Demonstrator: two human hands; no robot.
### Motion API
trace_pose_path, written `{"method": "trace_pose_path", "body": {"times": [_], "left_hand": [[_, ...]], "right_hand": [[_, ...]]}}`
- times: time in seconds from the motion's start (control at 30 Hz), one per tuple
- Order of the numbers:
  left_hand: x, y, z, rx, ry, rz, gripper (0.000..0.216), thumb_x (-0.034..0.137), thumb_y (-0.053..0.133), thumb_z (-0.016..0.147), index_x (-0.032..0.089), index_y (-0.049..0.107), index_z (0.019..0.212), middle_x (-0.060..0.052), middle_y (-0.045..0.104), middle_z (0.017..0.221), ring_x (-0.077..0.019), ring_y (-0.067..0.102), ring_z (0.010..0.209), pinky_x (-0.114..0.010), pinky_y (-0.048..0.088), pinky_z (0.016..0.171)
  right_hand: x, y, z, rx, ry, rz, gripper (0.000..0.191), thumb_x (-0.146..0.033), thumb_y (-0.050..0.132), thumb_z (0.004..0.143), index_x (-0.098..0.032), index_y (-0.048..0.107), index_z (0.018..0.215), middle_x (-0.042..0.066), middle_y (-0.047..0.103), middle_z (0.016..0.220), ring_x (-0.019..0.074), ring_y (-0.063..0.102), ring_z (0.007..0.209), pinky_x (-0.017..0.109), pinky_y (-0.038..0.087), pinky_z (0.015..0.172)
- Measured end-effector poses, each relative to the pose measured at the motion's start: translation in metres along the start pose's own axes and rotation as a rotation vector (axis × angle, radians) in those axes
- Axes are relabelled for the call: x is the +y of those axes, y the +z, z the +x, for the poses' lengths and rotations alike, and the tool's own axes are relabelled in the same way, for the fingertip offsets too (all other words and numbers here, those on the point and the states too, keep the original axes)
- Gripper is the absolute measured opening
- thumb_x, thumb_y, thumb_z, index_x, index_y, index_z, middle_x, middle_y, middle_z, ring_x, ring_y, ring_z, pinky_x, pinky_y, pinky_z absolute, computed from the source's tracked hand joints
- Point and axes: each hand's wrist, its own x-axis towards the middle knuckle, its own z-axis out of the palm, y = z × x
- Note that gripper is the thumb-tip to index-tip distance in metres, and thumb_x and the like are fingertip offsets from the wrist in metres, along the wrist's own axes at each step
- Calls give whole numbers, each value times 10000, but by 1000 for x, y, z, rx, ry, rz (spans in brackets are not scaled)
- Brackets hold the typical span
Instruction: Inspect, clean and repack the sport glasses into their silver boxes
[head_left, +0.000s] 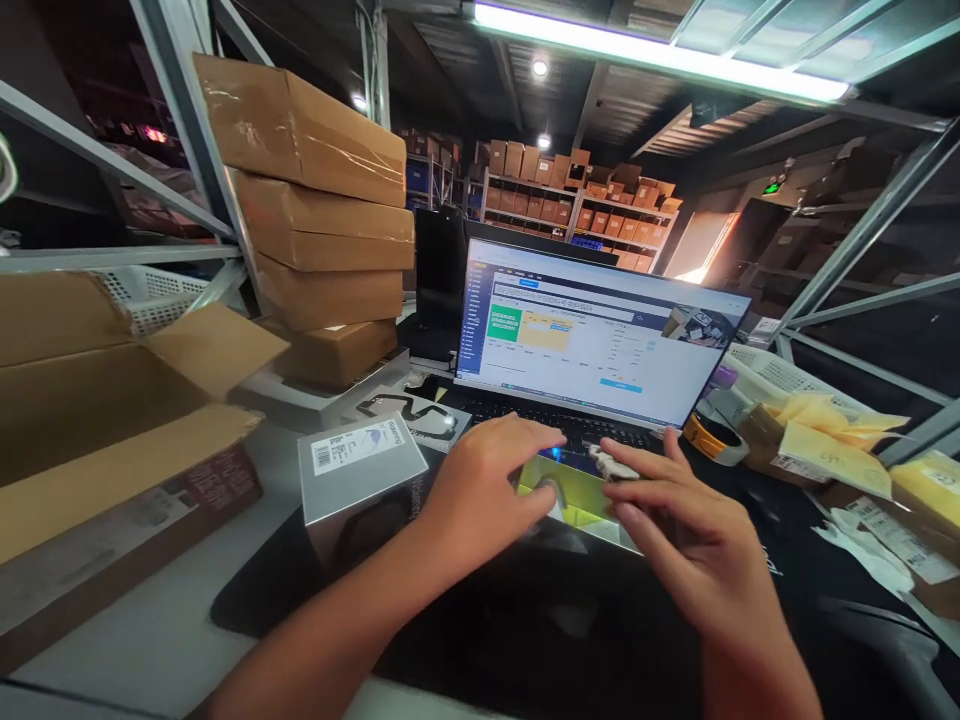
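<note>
My left hand (484,490) and my right hand (686,545) both grip a small glossy box (574,500) with a yellow-green top, held just in front of the open laptop (592,340). The left fingers curl over the box's left end. The right fingers press along its right side, beside a small pale item (611,463) on top of it. A grey product box with a barcode label (360,470) stands just left of my left wrist. The hands hide the laptop's keyboard in part.
A stack of sealed cardboard boxes (322,220) stands at the back left. An open cardboard carton (112,420) lies at the left edge. A tape roll (712,437), yellow padded envelopes (840,440) and a white basket (780,375) sit at the right. Metal rack struts frame both sides.
</note>
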Motion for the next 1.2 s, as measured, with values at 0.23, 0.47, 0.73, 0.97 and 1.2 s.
{"method": "trace_pose_path", "body": {"times": [0.23,0.47,0.73,0.97,1.2], "left_hand": [[2,-12,1,22,-55,-16,466,59,660,643,217,751,1071,-18,785,1062,-231,726,1005,-406,592,934],[6,-13,0,-60,63,100,330,69,674,718,213,734,1009,-8,774,988,-206,708,915,-441,540,1002],[10,-8,-1,-156,191,195,186,116,620,864,192,691,1019,-29,751,984,-196,700,958,-521,428,1133],[6,-13,3,-218,126,145,287,37,654,779,215,702,999,-16,754,1003,-202,696,998,-575,348,1187],[5,-18,4,-215,147,153,263,65,658,802,223,713,1005,-17,755,1007,-200,705,984,-611,266,1215]], "right_hand": [[24,-13,2,-138,-68,163,412,-76,646,897,-301,693,1239,44,724,1253,262,664,1206,504,526,1080],[7,23,-1,130,-10,23,272,-47,661,791,-244,712,971,35,785,1022,226,755,948,335,633,818],[-2,26,2,134,143,-104,213,-50,625,750,-238,649,848,-32,745,805,153,720,715,225,554,645],[9,19,6,-46,124,-29,175,-69,620,714,-230,551,725,-38,670,706,159,658,679,263,531,689],[2,24,6,-35,171,14,199,-36,560,708,-224,494,714,-44,634,694,110,551,589,202,418,548]]}}
